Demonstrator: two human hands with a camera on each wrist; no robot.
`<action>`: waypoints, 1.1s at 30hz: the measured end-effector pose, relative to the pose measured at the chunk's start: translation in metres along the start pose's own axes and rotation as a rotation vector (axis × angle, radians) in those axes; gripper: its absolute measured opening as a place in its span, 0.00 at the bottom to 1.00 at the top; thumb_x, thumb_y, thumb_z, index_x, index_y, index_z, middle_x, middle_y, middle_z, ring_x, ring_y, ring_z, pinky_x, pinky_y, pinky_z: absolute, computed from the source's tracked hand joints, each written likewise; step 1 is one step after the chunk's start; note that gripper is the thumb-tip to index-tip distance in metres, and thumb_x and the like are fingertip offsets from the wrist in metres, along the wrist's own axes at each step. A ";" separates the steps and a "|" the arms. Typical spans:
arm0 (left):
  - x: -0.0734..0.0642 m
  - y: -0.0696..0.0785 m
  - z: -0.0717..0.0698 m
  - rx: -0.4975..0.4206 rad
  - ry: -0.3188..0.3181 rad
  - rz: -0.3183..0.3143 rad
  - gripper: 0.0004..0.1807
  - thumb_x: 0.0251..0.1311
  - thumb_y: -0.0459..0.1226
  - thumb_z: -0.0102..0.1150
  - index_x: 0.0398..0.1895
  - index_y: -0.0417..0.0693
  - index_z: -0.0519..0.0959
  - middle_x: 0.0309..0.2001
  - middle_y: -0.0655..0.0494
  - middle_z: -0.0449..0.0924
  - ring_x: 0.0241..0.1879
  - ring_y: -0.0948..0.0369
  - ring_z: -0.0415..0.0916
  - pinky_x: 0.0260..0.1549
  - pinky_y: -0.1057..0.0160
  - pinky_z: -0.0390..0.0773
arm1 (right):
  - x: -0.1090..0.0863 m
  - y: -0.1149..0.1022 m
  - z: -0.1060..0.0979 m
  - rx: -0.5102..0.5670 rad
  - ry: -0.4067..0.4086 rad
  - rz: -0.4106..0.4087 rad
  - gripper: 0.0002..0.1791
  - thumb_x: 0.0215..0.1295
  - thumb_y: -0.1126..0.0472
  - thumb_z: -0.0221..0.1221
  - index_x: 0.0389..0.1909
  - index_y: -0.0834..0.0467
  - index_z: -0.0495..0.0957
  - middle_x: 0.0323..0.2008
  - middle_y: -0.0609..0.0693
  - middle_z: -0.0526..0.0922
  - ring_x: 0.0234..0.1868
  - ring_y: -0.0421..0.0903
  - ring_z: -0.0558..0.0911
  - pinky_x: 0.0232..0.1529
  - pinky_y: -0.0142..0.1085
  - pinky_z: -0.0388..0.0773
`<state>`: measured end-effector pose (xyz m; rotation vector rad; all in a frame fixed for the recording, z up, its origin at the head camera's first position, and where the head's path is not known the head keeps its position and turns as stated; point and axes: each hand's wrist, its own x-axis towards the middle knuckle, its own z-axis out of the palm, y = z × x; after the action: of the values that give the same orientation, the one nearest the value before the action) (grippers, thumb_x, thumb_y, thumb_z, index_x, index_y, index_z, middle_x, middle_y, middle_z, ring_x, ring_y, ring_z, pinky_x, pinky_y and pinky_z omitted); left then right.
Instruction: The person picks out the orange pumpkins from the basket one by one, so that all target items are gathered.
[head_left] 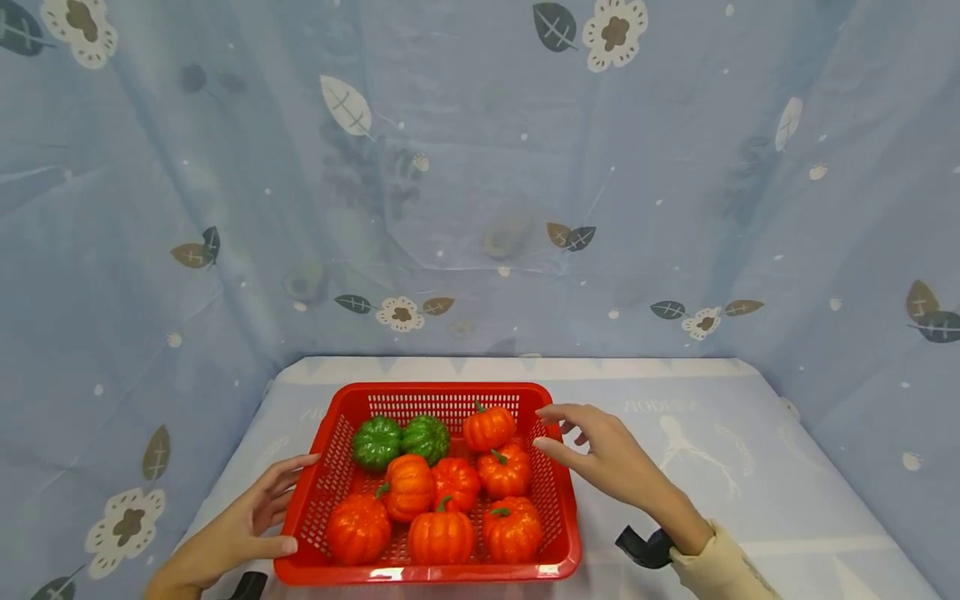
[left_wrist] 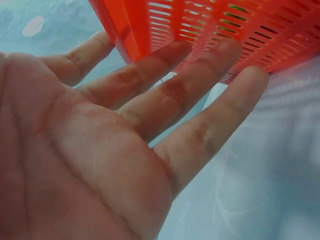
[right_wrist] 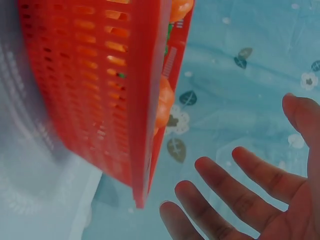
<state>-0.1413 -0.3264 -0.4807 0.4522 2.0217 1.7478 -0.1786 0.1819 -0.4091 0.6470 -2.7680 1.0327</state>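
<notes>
A red plastic basket (head_left: 427, 575) with slotted walls stands on the table, holding several small orange pumpkins (head_left: 441, 537) and two green pumpkins (head_left: 377, 443). My left hand (head_left: 251, 521) is at the basket's left side, thumb near the front corner and fingertips on or close to the rim. In the left wrist view its fingers (left_wrist: 170, 102) extend, slightly bent, against or just under the slotted wall. My right hand (head_left: 600, 450) hovers by the right rim with fingers loosely spread and nothing in them. A gap separates the right fingers (right_wrist: 240, 200) from the basket in the right wrist view.
The table (head_left: 675, 467) has a pale patterned cover and reaches out to the right of the basket. A blue curtain (head_left: 480, 208) with flowers and leaves hangs behind it and along both sides. A black strap (head_left: 645, 547) sits at my right wrist.
</notes>
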 end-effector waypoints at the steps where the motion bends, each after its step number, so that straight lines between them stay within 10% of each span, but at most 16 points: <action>1: 0.000 0.000 0.000 -0.004 -0.003 0.006 0.46 0.69 0.29 0.58 0.83 0.53 0.45 0.76 0.31 0.50 0.65 0.63 0.72 0.56 0.57 0.81 | 0.003 -0.001 0.001 0.000 -0.006 -0.006 0.28 0.65 0.35 0.65 0.59 0.45 0.82 0.50 0.41 0.85 0.45 0.43 0.80 0.43 0.37 0.82; 13: -0.003 0.001 0.007 0.006 0.030 -0.038 0.50 0.66 0.32 0.62 0.83 0.58 0.44 0.80 0.39 0.39 0.67 0.67 0.68 0.57 0.59 0.80 | 0.037 -0.029 0.021 0.009 -0.145 -0.169 0.34 0.67 0.30 0.58 0.62 0.50 0.81 0.53 0.44 0.85 0.52 0.45 0.82 0.52 0.47 0.81; 21: -0.001 0.001 0.014 0.021 0.116 -0.090 0.49 0.64 0.32 0.64 0.82 0.59 0.47 0.78 0.37 0.49 0.69 0.47 0.67 0.53 0.54 0.83 | 0.057 -0.054 0.045 -0.066 -0.272 -0.263 0.33 0.67 0.29 0.58 0.64 0.45 0.79 0.55 0.39 0.83 0.55 0.42 0.80 0.57 0.43 0.79; 33: -0.003 0.000 0.016 0.048 0.120 -0.024 0.44 0.64 0.33 0.64 0.79 0.49 0.52 0.77 0.33 0.51 0.62 0.68 0.74 0.53 0.54 0.83 | 0.078 -0.085 0.088 -0.121 -0.471 -0.477 0.32 0.72 0.35 0.58 0.69 0.48 0.75 0.66 0.39 0.76 0.69 0.40 0.71 0.70 0.37 0.68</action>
<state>-0.1301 -0.3147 -0.4826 0.3441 2.1461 1.7536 -0.2091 0.0397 -0.4057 1.6058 -2.7675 0.6677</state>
